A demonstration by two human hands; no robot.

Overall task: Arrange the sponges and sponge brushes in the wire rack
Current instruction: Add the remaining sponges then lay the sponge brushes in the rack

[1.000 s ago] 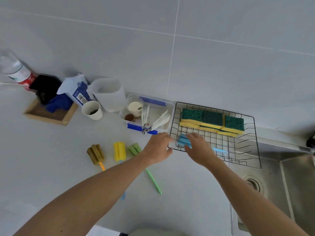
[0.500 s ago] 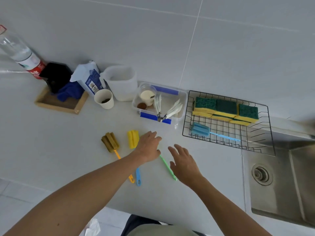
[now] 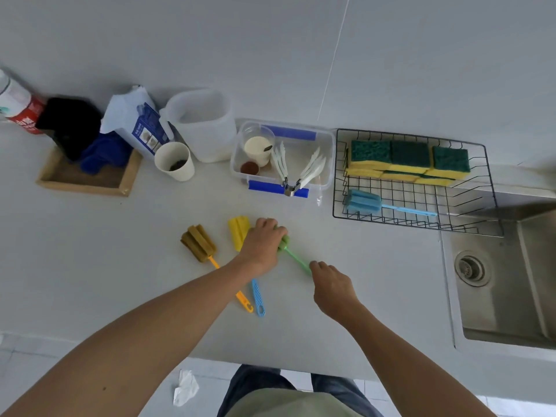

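Head view: a person is working at a grey counter (image 3: 90,251) beside a sink (image 3: 508,278).
Left hand (image 3: 262,242): closing over the foam head of the green sponge brush (image 3: 296,258), which is lying on the counter.
Right hand (image 3: 332,288): fingertips curling onto the green handle's near end; grip unclear.
Wire rack (image 3: 487,164): holding the green-and-yellow sponges (image 3: 407,162) along its back and a blue sponge brush (image 3: 364,201) in front.
Waiting on the counter: brown sponge brush (image 3: 198,243), yellow sponge brush (image 3: 238,231).

rack front (image 3: 388,219) open, sponges (image 3: 409,159) behind
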